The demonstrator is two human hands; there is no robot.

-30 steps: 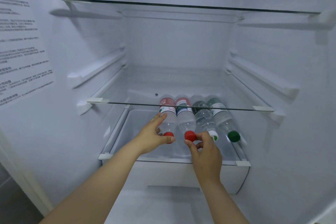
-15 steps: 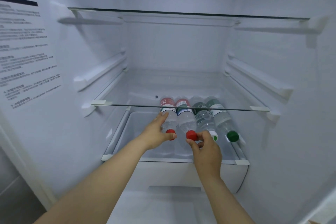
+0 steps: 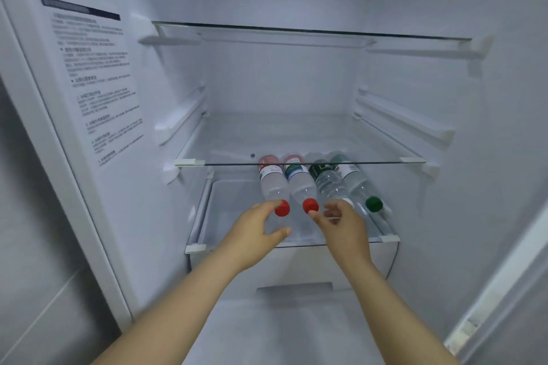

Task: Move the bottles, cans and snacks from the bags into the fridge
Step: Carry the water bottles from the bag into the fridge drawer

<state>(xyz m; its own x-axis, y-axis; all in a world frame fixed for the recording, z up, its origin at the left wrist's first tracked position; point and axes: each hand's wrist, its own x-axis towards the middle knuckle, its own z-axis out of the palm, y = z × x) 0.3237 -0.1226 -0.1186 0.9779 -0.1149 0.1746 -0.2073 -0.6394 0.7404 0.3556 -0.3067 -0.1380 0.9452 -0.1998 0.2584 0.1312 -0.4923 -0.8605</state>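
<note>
- Four bottles (image 3: 301,187) lie on their sides, flank to flank, on the lower glass shelf (image 3: 231,204) of the fridge (image 3: 281,83). Their caps face the viewer: two red on the left, a white one mostly hidden behind the right hand, and a green cap (image 3: 373,203) nearest the right wall.
- Half a second ago the left hand (image 3: 256,230) lay along the leftmost bottle and the right hand (image 3: 344,227) pinched the second red cap. Both have since drawn back.
- The left hand's fingers are loosely spread and hold nothing. The forefinger tip is just beside the left red cap (image 3: 282,208); whether it touches cannot be told. The thumb is apart, lower down.
- The right hand's fingers are loosely curled and grip nothing, with the thumb tip just under the second red cap (image 3: 310,206).
- The bottles lie as they did. The view has pulled back, so more of the printed sticker (image 3: 98,83) on the left wall shows.
- The front edge of the middle glass shelf (image 3: 225,163) crosses above the bottles' labels. Their bases lie beneath it and their caps reach forward of it, short of the lower shelf's front edge.
- A wide stretch of bare glass lies between the leftmost bottle and the left wall, while the green-capped bottle lies near the shelf's right edge.
- Open space runs from the middle shelf up to the top glass shelf (image 3: 296,30), with rails (image 3: 181,118) on both side walls.
- A drawer (image 3: 299,264) sits under the lower shelf.
</note>
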